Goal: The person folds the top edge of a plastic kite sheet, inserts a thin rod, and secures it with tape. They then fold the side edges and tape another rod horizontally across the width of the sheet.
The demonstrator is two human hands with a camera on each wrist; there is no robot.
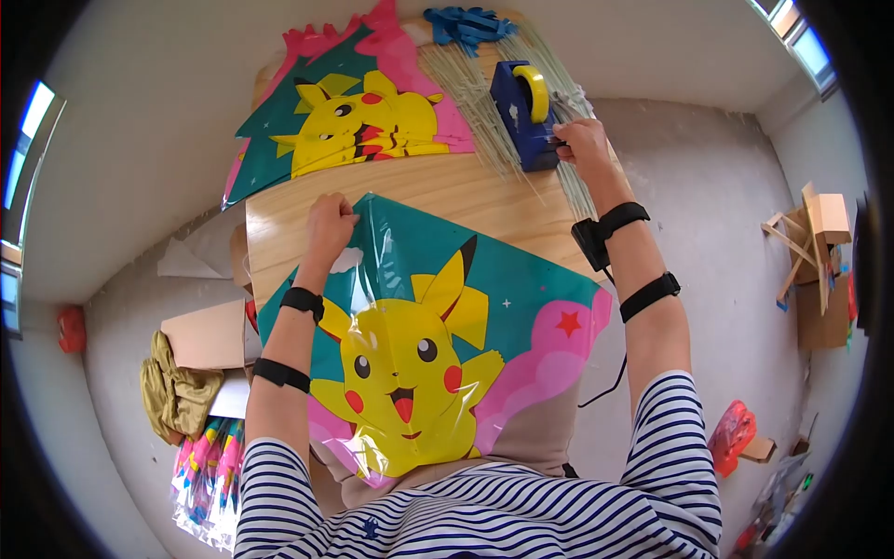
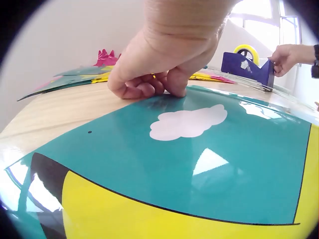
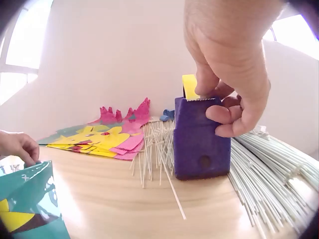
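A teal, pink and yellow printed plastic sheet (image 1: 410,373) lies over the near table edge and the person's lap. Its top corner is pinched by the left hand (image 1: 328,228), whose fingers curl at the sheet edge in the left wrist view (image 2: 164,64). At the back right stands a blue tape dispenser (image 1: 523,116) with a yellow roll (image 1: 533,91). The right hand (image 1: 587,154) is at its cutter end; in the right wrist view the thumb and curled fingers of that hand (image 3: 234,74) pinch at the toothed edge, where yellow tape (image 3: 190,85) comes up. The tape's end is hidden.
More printed sheets (image 1: 372,121) are stacked at the table's back left. Thin pale sticks (image 1: 475,102) lie beside and under the dispenser, with blue strips (image 1: 470,28) behind. Cardboard boxes (image 1: 205,335) stand on the floor at left, others (image 1: 824,242) at right.
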